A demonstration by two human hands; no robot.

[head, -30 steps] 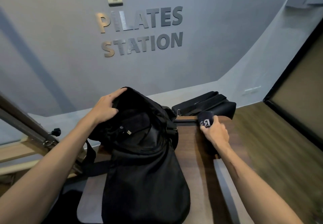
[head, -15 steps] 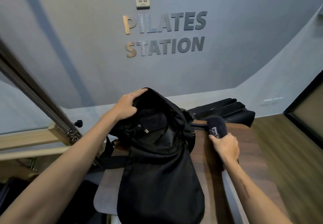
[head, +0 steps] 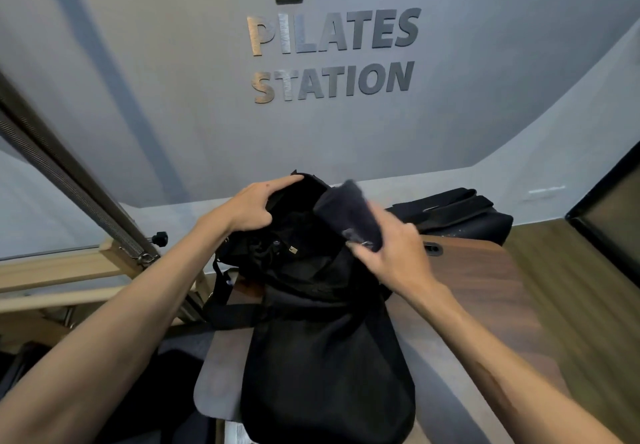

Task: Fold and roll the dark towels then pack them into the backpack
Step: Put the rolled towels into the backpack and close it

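Note:
A black backpack (head: 325,346) lies on a wooden table (head: 485,291) with its mouth facing away from me. My left hand (head: 252,206) grips the far left rim of the opening and holds it apart. In my right hand (head: 391,253) is a rolled dark towel (head: 346,211), blurred by motion, held over the right side of the backpack's mouth. The inside of the bag is dark and I cannot make out its contents.
A second black bag (head: 457,211) lies behind the table at the right. A wooden frame with a metal spring (head: 69,180) stands at the left. A grey wall (head: 173,97) with lettering rises behind. Wooden floor (head: 571,287) runs along the right.
My right hand has lifted the rolled towel off the table and carried it left, up over the backpack's opening. My left hand has kept its hold on the rim.

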